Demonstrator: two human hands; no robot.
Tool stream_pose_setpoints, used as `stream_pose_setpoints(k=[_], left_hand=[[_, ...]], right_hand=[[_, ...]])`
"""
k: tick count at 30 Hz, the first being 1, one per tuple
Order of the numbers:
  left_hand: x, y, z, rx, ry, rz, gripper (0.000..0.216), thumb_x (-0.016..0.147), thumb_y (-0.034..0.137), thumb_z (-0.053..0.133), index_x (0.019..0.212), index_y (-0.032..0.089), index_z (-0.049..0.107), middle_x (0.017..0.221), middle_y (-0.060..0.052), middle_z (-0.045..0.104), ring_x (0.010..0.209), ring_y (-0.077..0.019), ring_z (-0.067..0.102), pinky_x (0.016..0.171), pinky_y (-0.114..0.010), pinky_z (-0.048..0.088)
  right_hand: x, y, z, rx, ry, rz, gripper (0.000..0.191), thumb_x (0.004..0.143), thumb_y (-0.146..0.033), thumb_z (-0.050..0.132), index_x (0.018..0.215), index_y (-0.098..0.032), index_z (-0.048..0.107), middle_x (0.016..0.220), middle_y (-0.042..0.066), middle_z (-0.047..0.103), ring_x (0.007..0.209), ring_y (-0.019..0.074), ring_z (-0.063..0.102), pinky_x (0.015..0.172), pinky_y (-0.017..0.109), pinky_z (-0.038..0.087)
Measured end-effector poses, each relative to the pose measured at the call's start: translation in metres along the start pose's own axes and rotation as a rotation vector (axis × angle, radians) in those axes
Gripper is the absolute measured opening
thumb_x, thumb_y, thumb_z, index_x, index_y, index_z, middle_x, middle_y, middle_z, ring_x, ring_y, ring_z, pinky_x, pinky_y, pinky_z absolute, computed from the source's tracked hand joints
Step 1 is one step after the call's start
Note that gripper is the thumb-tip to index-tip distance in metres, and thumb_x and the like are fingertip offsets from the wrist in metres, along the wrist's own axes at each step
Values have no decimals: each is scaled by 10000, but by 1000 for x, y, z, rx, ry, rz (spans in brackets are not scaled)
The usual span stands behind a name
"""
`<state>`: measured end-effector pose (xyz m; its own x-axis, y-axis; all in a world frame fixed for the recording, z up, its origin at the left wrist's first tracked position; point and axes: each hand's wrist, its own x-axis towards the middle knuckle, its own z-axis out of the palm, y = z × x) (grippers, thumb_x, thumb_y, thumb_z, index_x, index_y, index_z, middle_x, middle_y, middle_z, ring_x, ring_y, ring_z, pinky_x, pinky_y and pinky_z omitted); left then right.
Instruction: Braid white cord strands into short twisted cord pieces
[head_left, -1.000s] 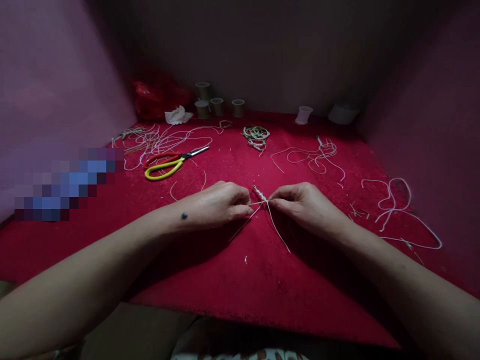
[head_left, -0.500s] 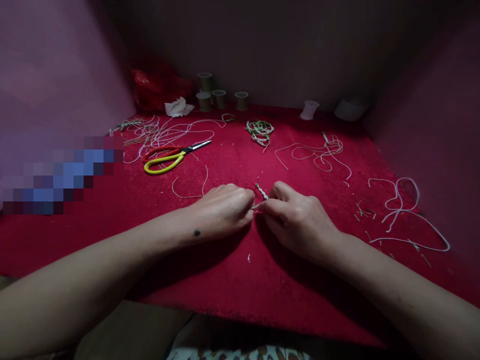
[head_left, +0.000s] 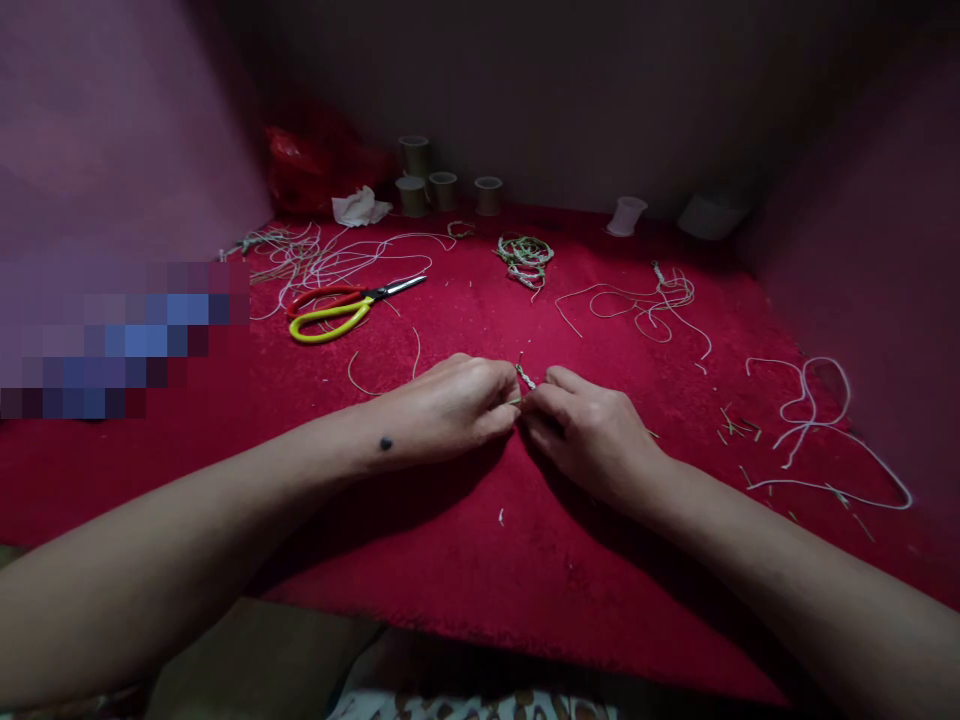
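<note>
Close together over the red cloth (head_left: 450,540), both hands work on one small braided cord (head_left: 527,379) of green and white strands. My left hand (head_left: 480,400) is closed, its fingertips pinching a strand that runs across the narrow gap. Opposite it, my right hand (head_left: 577,415) is closed too, pinching the cord where the braided end sticks up and away from me. The fingers hide most of the cord. A thin tan cord (head_left: 364,388) trails on the cloth behind my left hand.
Scissors (head_left: 330,322) with red and yellow handles lie beyond my left hand. Tangled cords (head_left: 322,260) spread behind them. A green-white braid coil (head_left: 525,258) lies at centre back, thread spools (head_left: 488,196) behind it. White cord (head_left: 806,420) and snippets lie right.
My hands have drawn closer together, and the left wrist has turned slightly. Both still pinch the cord. The whole view has shifted a little.
</note>
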<state>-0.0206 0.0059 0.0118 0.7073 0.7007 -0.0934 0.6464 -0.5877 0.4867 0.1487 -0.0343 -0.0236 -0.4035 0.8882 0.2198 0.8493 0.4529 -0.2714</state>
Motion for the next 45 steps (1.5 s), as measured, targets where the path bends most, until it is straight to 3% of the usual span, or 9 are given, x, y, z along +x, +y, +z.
stream_pose_setpoints(k=[6,11,19,23,29,36,45], left_hand=[[0,7,-1,-10,119,-88,177,866,208,399,868,143,563,616,13,574,528,-87,481,536,-210,347],[-1,6,0,14,75,-146,157,833,172,427,854,146,581,557,23,569,456,-78,461,498,-208,327],[1,-1,-1,75,-36,-106,123,786,185,466,761,169,585,562,14,566,471,-81,470,486,-211,309],[1,2,1,199,-50,-107,161,787,191,438,719,165,581,605,-22,586,524,-109,496,522,-235,331],[2,4,9,404,-35,-137,201,809,203,396,835,149,587,667,-80,636,588,-191,589,513,-268,354],[-1,1,14,605,9,1,220,853,164,365,1007,119,516,605,-77,636,551,-236,614,488,-288,376],[2,-4,20,682,85,34,159,861,170,377,938,126,510,580,-66,637,501,-242,616,445,-288,374]], right_hand=[[3,-1,-1,-21,5,68,186,829,-241,453,723,-158,581,701,25,507,605,127,465,577,257,328],[2,-2,0,-12,-6,87,181,828,-253,456,731,-157,576,725,31,526,625,132,485,588,261,335],[2,-2,-1,-5,-33,87,176,842,-250,453,755,-151,570,745,32,528,669,140,504,616,260,358],[2,-2,-2,11,-34,77,174,851,-249,451,761,-153,565,752,32,526,669,137,501,620,256,368],[-1,0,-5,54,-49,35,135,828,-210,455,763,-157,560,761,36,517,674,140,505,640,258,396],[-2,4,-2,140,47,-32,124,816,-142,441,811,-137,564,879,78,512,740,153,524,670,266,437],[6,8,5,344,103,-14,87,803,-123,503,808,-138,588,780,57,606,697,144,555,649,262,437]])
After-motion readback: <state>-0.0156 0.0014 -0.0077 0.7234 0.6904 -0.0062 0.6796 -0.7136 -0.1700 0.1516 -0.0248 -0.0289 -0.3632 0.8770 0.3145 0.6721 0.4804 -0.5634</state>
